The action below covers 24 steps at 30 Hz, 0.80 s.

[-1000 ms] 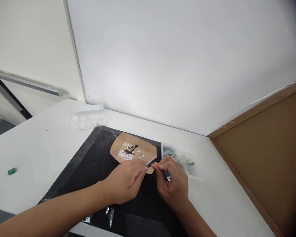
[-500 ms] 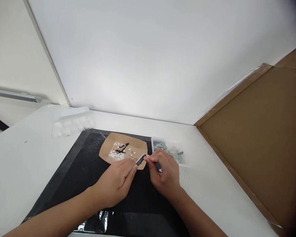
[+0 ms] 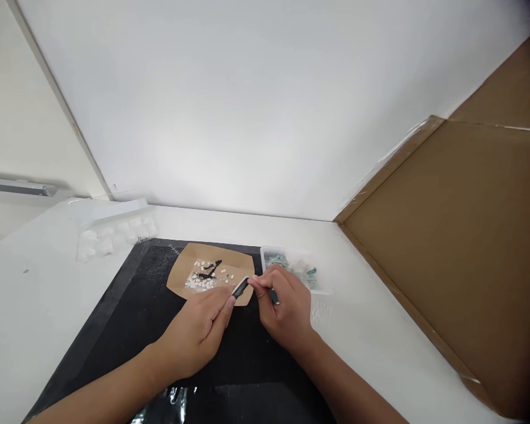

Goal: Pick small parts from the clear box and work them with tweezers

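Note:
My left hand (image 3: pixel 194 335) is closed on a small dark piece with a white rim (image 3: pixel 241 287), held between thumb and fingers above the edge of a tan sheet (image 3: pixel 179 277). Thumb and finger of my right hand (image 3: pixel 287 303) pinch at the upper right end of that piece; whatever lies between those fingertips is too small to make out. A dark green object (image 3: pixel 274 296) shows partly in the curl of the right hand. On the sheet lie many small white bits (image 3: pixel 206 283) and some torn black strips (image 3: pixel 210 273).
A clear plastic box (image 3: pixel 263 257) with greenish pieces stands behind my right hand. Small clear bits (image 3: pixel 321 312) lie beside it. A clear compartment tray (image 3: pixel 117 235) sits at the back left. Black mat (image 3: pixel 123 330) underneath; cardboard panel (image 3: pixel 446 235) on the right.
The view has shifted slightly, so everything sits a little further left. Both hands keep their hold around the dark piece; the green object in my right hand shows less now.

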Tool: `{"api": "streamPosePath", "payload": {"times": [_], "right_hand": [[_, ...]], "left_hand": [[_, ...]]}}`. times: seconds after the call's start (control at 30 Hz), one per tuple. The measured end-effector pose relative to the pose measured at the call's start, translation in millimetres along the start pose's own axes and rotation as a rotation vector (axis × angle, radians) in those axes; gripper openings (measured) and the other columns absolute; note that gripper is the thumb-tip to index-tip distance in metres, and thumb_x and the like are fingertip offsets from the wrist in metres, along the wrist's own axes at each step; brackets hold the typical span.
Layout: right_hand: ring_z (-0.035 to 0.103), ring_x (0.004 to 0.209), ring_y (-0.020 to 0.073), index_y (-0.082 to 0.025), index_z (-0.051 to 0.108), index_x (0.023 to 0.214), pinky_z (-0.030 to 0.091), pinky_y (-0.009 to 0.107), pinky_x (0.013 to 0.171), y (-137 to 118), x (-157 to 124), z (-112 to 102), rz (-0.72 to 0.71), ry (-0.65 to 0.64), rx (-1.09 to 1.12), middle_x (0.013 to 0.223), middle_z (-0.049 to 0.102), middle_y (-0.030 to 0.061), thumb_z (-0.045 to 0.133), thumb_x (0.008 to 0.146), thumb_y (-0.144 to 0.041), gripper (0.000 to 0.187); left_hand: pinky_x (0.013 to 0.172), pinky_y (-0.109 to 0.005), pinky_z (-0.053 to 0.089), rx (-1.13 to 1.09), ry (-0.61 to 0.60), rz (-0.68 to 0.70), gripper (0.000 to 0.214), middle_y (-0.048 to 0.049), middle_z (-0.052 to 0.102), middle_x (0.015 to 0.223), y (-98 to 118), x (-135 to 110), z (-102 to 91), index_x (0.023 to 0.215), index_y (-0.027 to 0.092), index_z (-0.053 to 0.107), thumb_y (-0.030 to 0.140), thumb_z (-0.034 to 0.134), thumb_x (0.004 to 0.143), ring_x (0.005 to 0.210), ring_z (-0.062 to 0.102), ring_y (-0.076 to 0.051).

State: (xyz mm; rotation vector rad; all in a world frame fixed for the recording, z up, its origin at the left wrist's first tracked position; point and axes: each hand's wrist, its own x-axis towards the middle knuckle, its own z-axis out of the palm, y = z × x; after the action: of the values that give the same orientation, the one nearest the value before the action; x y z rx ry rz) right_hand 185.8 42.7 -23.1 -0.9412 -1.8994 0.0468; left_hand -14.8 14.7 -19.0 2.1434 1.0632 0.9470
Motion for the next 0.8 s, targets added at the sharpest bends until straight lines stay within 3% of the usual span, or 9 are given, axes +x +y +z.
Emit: {"api": "streamPosePath", "payload": {"times": [0.13,0.27,0.4,0.57,0.8], "right_hand": [[0.053,0.066,0.0138,-0.021,0.054,0.08,0.038,0.028,0.062,0,-1,0,-0.037,-0.061,-0.009,0.073,0.057,0.0001,0.063,0.098,-0.017,0.021],[0.052,0.064,0.0132,-0.021,0.055,0.079,0.036,0.028,0.06,0,-1,1,-0.024,-0.025,-0.044,0.071,0.057,0.0,0.062,0.099,-0.018,0.021],[0.058,0.067,0.0133,-0.021,0.059,0.083,0.041,0.029,0.064,3,0,0,-0.121,-0.071,0.0,0.072,0.064,-0.0005,0.066,0.098,-0.018,0.016],[0.067,0.07,0.0134,-0.022,0.063,0.087,0.047,0.029,0.067,4,3,-6,-0.17,0.047,0.052,0.077,0.073,0.0002,0.074,0.093,-0.016,0.014],[0.073,0.07,0.0124,-0.022,0.063,0.087,0.053,0.029,0.072,3,7,-16,-0.268,0.102,0.077,0.077,0.076,-0.002,0.077,0.088,-0.011,0.018]], "left_hand": [[0.067,-0.029,0.037,0.018,0.0,0.008,0.033,0.0018,0.052,0.073,1,-1,-0.6,0.079,0.02,0.046,0.025,0.037,0.11,0.067,0.05,-0.014],[0.067,-0.028,0.038,0.012,0.005,0.016,0.032,0.0013,0.054,0.075,0,-1,-1.2,0.08,0.02,0.048,0.025,0.037,0.11,0.068,0.051,-0.014],[0.065,-0.028,0.039,0.02,0.015,0.024,0.033,0.0013,0.054,0.073,0,-1,-1.5,0.079,0.02,0.048,0.024,0.037,0.11,0.066,0.051,-0.014],[0.065,-0.028,0.039,0.025,0.033,0.076,0.029,0.0011,0.055,0.074,6,0,-2.3,0.081,0.021,0.049,0.02,0.039,0.108,0.066,0.052,-0.014],[0.069,-0.028,0.042,0.05,0.021,0.073,0.026,-0.0004,0.057,0.076,7,-2,-4.2,0.084,0.021,0.051,0.02,0.041,0.108,0.071,0.056,-0.016]]}}
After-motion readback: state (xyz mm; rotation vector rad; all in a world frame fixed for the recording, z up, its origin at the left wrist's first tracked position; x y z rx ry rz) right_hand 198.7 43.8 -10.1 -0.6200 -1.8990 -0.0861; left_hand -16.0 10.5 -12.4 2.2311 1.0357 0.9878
